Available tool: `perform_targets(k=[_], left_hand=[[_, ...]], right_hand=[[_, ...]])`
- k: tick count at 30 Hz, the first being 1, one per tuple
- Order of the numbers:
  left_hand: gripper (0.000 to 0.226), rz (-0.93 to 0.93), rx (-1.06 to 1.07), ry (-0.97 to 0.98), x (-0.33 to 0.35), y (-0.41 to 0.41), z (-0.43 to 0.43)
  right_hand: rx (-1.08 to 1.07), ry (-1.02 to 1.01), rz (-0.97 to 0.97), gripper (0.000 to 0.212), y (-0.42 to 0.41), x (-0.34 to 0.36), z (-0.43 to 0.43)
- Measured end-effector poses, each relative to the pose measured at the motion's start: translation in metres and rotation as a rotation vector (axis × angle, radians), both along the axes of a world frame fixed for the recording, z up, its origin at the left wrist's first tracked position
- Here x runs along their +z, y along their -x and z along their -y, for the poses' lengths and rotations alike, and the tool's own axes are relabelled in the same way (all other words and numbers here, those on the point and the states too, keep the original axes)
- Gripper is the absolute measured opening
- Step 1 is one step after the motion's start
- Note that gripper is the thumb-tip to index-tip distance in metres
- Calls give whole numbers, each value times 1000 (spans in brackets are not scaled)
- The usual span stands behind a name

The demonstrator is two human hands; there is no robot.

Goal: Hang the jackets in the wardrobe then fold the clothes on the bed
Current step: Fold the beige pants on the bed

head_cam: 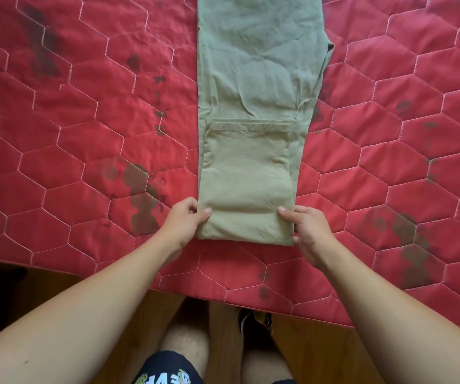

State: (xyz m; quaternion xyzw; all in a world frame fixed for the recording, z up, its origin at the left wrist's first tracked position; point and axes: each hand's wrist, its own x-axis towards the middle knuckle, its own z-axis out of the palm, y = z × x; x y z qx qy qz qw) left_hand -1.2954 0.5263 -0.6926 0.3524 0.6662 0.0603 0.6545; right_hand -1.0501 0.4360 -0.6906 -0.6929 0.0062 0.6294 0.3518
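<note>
Pair of long, wrinkled khaki cotton trousers (256, 65) lies flat on the bed, legs stacked, running away from the person and out of the top of the frame. It rests on a red quilted bedspread (65, 139) with hexagon stitching and dark stains. The near end is doubled over into a folded flap (246, 173) with its hem edge facing away.

The left hand (185, 221) pinches the near-left corner of the fold, thumb on top and fingers curled at the edge. The right hand (307, 231) pinches the near-right corner the same way. Gripping both corners likely keeps the layers square and the crease straight, ready for another fold away from the body. The garment sits close to the bed edge, likely for easy reach.

Judgement: this is the folding stage, with the trousers partly folded and more folds needed.

Containers: none in view. The wardrobe and jackets are out of frame. A wooden floor (320, 345) shows below the bed edge.
</note>
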Motion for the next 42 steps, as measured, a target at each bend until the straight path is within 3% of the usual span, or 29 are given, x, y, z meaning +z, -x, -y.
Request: perform_targets(k=[5,10,15,19,23,25,27,30,32,37,42], left_hand=[[14,142,10,161,11,2,-9],[9,159,172,-49,3,-32,-78],[12,157,93,-164,-1,-54,-110],[17,179,64,-215,21,-56,-118],[32,318,128,-363,49,-79,-196],[38,356,183,-326,51,-93,-243],[34,246,102,-186,37,-95,-261],[18,34,-151,93,3,-70,-225],[18,46,-216,210,-9,-49,-177],[20,53,-254,229,-14,-16,-72],[21,38,-213,169,-11,-14,-48]], right_hand=[[137,6,-71,19,-8,7,-4],[20,-102,1,20,-24,1,-82],[96,-83,163,3,-24,-2,-116],[91,-73,215,2,-30,27,-115],[-7,-275,248,18,-57,61,-182],[-65,-315,208,28,-76,63,-227],[-7,-209,127,28,-87,51,-244],[223,36,1,22,-79,18,-200],[224,101,-67,24,-64,-1,-148],[173,114,-19,16,-30,-18,-50],[224,38,-50,20,-30,-20,-41]])
